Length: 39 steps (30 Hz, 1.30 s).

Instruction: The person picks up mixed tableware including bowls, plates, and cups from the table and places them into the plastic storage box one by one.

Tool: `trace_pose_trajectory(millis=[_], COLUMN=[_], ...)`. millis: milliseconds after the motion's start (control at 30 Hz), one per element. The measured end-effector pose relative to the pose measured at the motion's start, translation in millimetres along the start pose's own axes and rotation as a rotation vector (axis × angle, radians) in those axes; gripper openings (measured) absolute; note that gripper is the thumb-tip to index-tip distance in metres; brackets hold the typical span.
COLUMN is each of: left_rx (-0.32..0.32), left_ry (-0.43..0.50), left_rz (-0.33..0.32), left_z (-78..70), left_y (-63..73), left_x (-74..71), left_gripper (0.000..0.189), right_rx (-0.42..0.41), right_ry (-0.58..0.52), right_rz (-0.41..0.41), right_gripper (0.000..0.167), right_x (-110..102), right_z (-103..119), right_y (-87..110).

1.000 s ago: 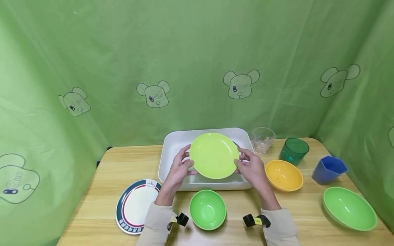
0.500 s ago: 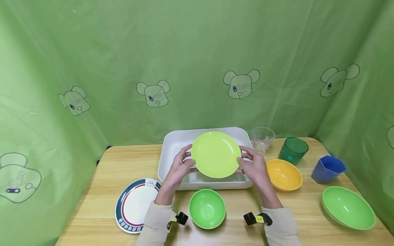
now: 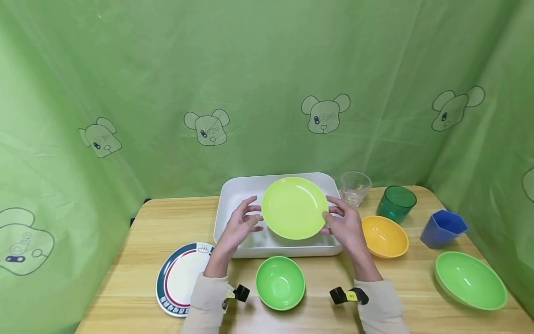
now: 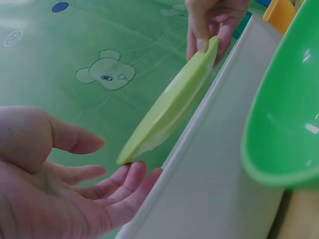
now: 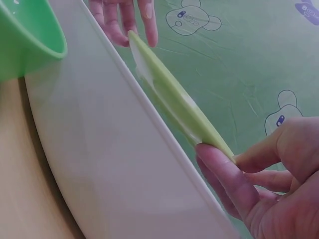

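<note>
A yellow-green plate (image 3: 295,208) is held over the white rectangular tub (image 3: 225,195), tilted with its upper face toward the head camera. My right hand (image 3: 345,225) pinches the plate's right edge, thumb on top and fingers beneath, as the right wrist view shows. At the opposite edge my left hand (image 3: 241,225) has its thumb (image 4: 82,139) lifted away from the plate. Its fingers are spread, and in the left wrist view some fingertips (image 4: 137,169) lie right at the plate's lower edge. A green bowl (image 3: 280,284) stands in front of the tub, between the forearms.
A white plate with a dark teal rim (image 3: 180,283) lies left, partly behind the left sleeve. To the right stand a clear glass (image 3: 354,191), a green cup (image 3: 397,204), an orange bowl (image 3: 384,236), a blue cup (image 3: 443,229) and a larger green bowl (image 3: 470,280). Green curtains surround the table.
My left hand has let go of its pinch on the plate and moved slightly left. The plate has shifted a little to the right, still pinched by my right hand.
</note>
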State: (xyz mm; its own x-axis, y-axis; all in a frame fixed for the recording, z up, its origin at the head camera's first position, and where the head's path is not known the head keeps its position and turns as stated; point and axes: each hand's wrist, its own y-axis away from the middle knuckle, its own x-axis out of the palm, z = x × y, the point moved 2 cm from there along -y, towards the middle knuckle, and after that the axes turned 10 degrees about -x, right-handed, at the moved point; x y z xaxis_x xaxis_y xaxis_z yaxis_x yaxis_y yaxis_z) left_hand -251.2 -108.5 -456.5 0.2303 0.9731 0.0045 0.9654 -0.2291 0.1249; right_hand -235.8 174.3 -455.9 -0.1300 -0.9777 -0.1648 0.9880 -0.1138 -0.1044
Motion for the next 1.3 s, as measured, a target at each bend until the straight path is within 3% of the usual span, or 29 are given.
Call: trace_pose_trajectory(millis=[533,800,1300], left_rx=[0.031,0.035,-0.008], left_ry=[-0.087,-0.144,-0.224], left_rz=[-0.081,-0.119,-0.247], left_z=[-5.4,-10.2,-11.3], left_y=[7.3,13.1,26.9], left_x=[-40.1,-55.9,-99.3], left_gripper=[0.036,0.034,0.031], right_rx=[-0.002,0.007,0.007], right_ry=[-0.007,-0.007,0.000], right_rz=[-0.019,-0.036,-0.047], right_gripper=[0.055,0.055,0.054], right_x=[-2.3,-5.0,-4.1], right_z=[-3.9,-3.8,-6.3], right_y=[-0.8,-1.5,-3.0])
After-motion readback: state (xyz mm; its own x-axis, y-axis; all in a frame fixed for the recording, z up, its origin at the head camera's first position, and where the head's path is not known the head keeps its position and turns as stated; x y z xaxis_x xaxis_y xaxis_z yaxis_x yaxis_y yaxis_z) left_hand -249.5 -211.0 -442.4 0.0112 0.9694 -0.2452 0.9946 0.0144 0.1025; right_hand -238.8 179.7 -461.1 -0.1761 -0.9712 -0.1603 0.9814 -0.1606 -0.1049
